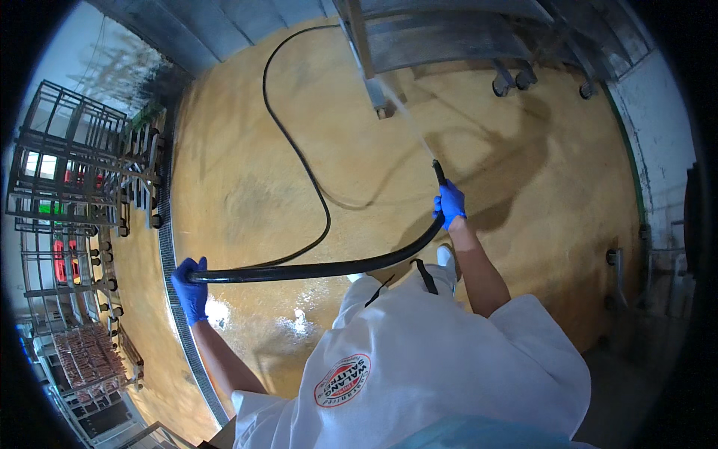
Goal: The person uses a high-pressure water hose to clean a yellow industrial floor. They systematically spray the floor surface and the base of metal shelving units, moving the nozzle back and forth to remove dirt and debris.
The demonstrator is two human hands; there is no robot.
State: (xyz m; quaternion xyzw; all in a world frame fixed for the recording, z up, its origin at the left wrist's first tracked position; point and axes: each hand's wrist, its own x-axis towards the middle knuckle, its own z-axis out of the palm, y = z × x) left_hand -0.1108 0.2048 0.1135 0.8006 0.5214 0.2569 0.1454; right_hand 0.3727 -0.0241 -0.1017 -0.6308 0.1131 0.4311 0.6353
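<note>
Head view: where the black hose (pixel 314 271) crosses in front of the body, both gloved hands are on it. Left grip (pixel 192 290), blue glove: fingers wrapped round the hose at the near-left end of the held stretch. Right grip (pixel 450 203), blue glove: closed round the hose just behind its tip, arm extended. Hose is off the floor between the hands, bowing slightly toward the body, then bending up and away at the right. A pale water jet (pixel 407 112) leaves the tip and runs toward a metal leg (pixel 366 75) beyond the hose.

Beyond the held stretch, a slack run of black hose lies in an S-curve on the tan floor (pixel 232 150). Wet, shining patches are just on the body side of the hose.

Writing: white shirt (pixel 441 352), nearer the body than the hose, bears a round red, black and white emblem (pixel 342 380) with bold lettering across its middle and smaller curved print, too fine to tell.

Left of the hose: long drain grate (pixel 179 314), then wheeled metal racks (pixel 75 172). Beyond the hose tip: steel equipment (pixel 449 37) on casters (pixel 502 84).
</note>
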